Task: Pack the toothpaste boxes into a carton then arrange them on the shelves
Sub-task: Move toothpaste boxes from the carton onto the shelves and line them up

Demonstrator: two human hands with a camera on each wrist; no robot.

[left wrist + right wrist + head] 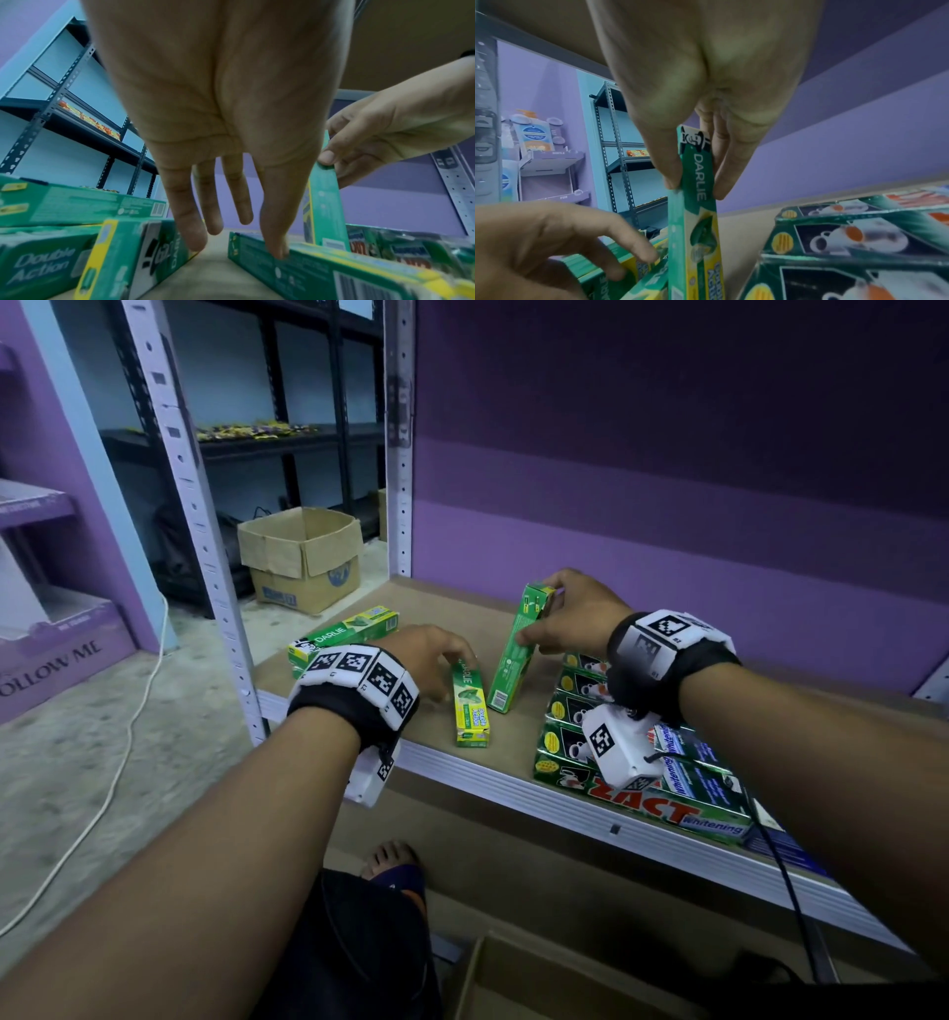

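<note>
Two hands (431, 654), two open cartons (303, 557), several green toothpaste boxes (470, 706), uncountable

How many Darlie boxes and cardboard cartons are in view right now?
Darlie boxes: 5 (one held by the right hand, one under the left hand fingertips, three piled at left)
Cardboard cartons: 2
Zact packs: too overlapped to count
Total counted: 7

Green-and-yellow toothpaste boxes (471, 706), purple back wall (667, 531), brown shelf board (462, 613)
</note>
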